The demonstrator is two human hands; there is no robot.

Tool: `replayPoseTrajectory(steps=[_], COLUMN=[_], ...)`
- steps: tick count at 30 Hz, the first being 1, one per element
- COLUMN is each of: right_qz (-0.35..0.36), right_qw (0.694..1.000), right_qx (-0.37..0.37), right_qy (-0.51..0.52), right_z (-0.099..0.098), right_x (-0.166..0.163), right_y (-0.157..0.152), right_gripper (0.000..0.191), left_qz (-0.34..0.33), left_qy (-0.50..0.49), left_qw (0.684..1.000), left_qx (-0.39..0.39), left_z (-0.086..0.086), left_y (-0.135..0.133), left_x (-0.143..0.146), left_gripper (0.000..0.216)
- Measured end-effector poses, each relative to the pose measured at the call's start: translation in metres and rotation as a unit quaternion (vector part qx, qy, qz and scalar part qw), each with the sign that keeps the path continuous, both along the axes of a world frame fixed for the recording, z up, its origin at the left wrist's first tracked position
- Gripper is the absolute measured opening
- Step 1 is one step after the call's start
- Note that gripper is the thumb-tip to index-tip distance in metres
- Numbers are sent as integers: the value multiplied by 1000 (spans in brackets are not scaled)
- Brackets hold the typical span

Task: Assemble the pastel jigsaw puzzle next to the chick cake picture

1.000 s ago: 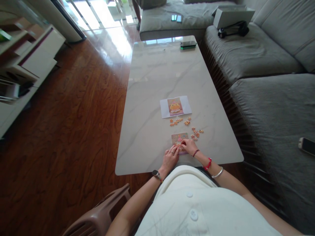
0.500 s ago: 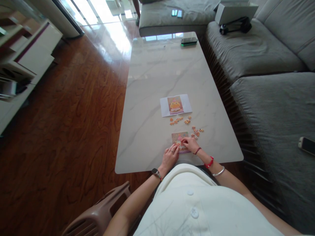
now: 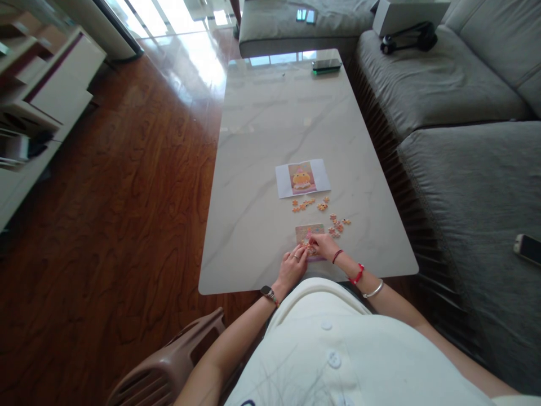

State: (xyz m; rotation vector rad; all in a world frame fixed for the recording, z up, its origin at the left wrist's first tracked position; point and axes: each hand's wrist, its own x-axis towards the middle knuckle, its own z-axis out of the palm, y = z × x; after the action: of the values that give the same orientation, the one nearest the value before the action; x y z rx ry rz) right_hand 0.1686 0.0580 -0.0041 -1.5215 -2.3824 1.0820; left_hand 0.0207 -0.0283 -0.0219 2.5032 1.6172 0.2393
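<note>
A small partly built jigsaw puzzle lies near the front edge of a pale marble coffee table. My left hand rests on the puzzle's near left corner with fingers curled down. My right hand sits on its right side, fingertips pinched over a piece in the middle; what they grip is too small to name. Loose orange puzzle pieces are scattered just beyond the puzzle. Further back lies a printed reference picture of an orange figure on white paper.
A phone lies at the table's far end. A grey sofa runs along the right, with a phone on its seat and a box with a black strap further back. A brown plastic chair stands at my left.
The view has tilted slightly so the table sits a little higher in frame. Both hands stay on the puzzle; the right fingers have shifted a little toward its middle.
</note>
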Motion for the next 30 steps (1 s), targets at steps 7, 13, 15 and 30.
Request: replayPoseTrajectory(steps=[7,13,15,30], right_qz=[-72,-153,-168,-127], right_qw=[995,982,982,991], right_qx=[-33,-47,-38,-17], right_qy=[59,98,83,45], right_z=[1,-3,-4,-8], right_x=[5,7,6,8], right_y=[-2,-14,-19,-10], right_gripper=[9,15,12,14], left_qz=[2,4,4,3], left_qy=[-5,-18,-19,-20], left_qw=[1000,1000,1000,1000], left_qx=[3,3,1,3], left_z=[0,1,1,1], left_y=[-1,-1,-1,-1], left_x=[1,1,1,1], left_gripper=[35,35,35,35])
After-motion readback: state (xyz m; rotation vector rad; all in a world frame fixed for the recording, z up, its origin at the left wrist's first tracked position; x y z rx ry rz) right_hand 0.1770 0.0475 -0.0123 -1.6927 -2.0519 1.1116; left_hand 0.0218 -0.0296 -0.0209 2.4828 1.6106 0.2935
